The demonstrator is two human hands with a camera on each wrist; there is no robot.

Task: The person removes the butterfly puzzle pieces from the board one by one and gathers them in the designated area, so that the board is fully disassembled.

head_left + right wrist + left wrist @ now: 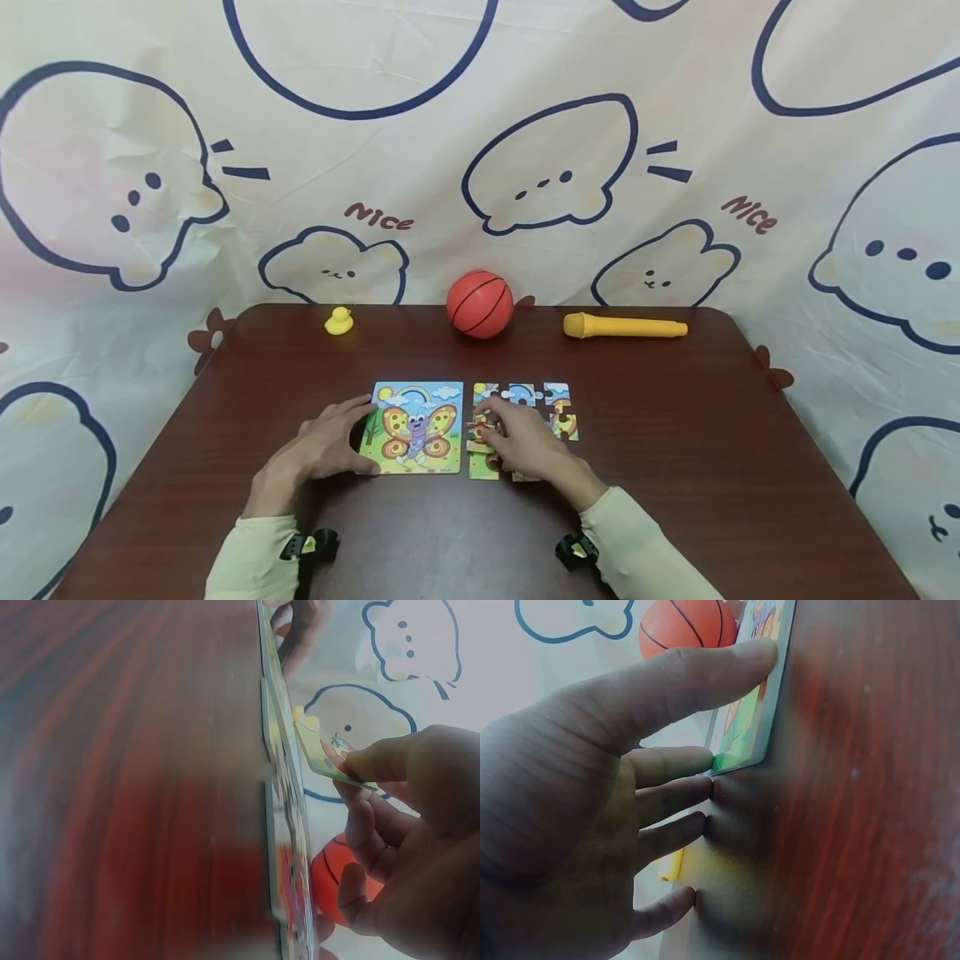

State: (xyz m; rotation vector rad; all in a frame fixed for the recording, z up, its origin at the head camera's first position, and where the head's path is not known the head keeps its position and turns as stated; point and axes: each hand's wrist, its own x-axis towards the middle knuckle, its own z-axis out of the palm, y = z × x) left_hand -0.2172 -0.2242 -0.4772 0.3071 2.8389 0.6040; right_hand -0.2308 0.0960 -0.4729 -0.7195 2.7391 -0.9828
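A butterfly picture board [442, 400] lies flat on the table. My left hand [330, 442] rests at its left side, the thumb on the near corner and the fingers fairly straight along the edge. In the left wrist view, the board [739, 727] shows beyond the thumb. My right hand [525, 437] is over several loose jigsaw pieces [557, 393] to the right of the board. Between thumb and fingers it pinches one jigsaw piece [319, 756], tilted and raised above the others in the right wrist view. The right hand hides part of the loose pieces.
Along the far edge of the brown table [675, 467] stand a yellow rubber duck [339, 322], a small red basketball [480, 304] and a yellow toy microphone [626, 326]. Behind the table hangs a white cloth [442, 175] with cartoon drawings.
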